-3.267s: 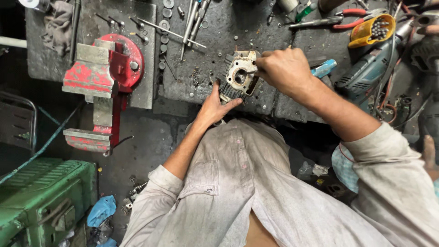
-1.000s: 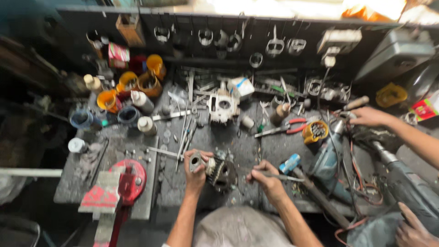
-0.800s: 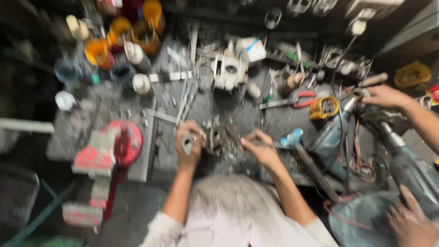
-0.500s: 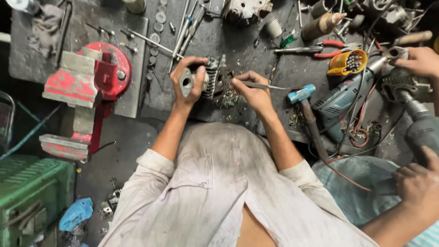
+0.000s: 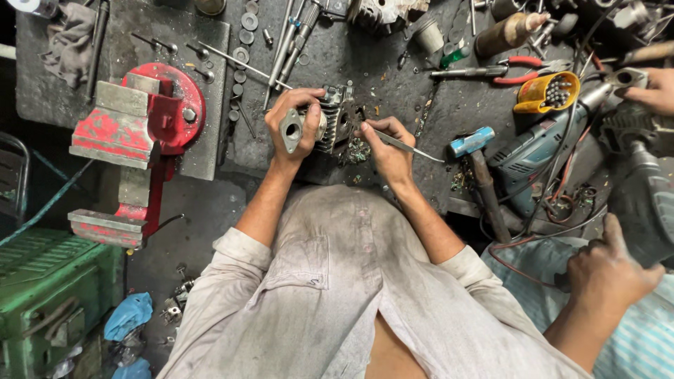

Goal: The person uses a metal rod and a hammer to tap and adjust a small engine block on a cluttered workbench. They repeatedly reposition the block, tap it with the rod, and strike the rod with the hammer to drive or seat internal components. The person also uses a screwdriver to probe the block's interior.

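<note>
On the dark worktop [image 5: 393, 77], the left hand [image 5: 295, 119] is now gripping the metal part [image 5: 335, 126] upright while the right hand [image 5: 386, 151] is pinching a thin tool [image 5: 407, 146] against it

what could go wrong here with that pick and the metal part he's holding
The thin pick in the right hand points toward the left hand gripping the finned metal part; a slip might jab its fingers. Loose debris beneath could scatter. A co-worker's hand works close by.
</note>
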Demonstrator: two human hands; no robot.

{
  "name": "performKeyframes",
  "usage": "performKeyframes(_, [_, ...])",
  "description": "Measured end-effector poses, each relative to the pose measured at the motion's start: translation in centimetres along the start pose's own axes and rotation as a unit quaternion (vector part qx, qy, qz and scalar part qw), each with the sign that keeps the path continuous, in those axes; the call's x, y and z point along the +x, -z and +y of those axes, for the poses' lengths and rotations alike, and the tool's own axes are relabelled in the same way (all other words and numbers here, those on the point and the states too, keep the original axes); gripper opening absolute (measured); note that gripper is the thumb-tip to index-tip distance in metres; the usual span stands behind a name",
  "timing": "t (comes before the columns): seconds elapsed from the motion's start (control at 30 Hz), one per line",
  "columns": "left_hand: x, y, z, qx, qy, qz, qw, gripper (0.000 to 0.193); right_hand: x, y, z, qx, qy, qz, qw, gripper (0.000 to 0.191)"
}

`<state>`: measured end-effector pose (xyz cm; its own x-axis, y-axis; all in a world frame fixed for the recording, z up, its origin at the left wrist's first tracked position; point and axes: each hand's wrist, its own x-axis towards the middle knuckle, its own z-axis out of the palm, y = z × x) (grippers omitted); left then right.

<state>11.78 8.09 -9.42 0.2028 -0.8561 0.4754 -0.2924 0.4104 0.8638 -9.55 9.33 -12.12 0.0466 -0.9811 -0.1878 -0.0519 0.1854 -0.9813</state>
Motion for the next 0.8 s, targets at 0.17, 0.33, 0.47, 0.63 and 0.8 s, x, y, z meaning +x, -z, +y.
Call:
performKeyframes(0.17, [0.2,-0.3,-0.2,0.017,-0.007,0.001,1.000,0.014,-0.2,0.5,0.2,-0.042,0.036,0.001,0.998,0.015])
performKeyframes(0.33, [0.3,-0.4,-0.3,0.020,-0.010,0.002,1.000,0.014,-0.1,0.3,0.4,-0.011,0.050,-0.005,0.999,0.015])
performKeyframes(0.47, [0.3,-0.5,-0.1,0.015,-0.005,0.004,1.000,0.013,0.6,0.3,0.7,0.090,-0.045,-0.032,0.994,0.014])
performKeyframes(0.63, [0.4,-0.6,0.1,0.025,-0.009,-0.004,1.000,0.013,2.0,1.1,0.4,0.114,-0.112,-0.091,0.983,0.020])
performKeyframes(0.8, [0.7,-0.6,0.3,0.020,-0.006,-0.008,1.000,0.014,3.3,1.8,-1.5,-0.032,-0.065,-0.157,0.985,0.021])
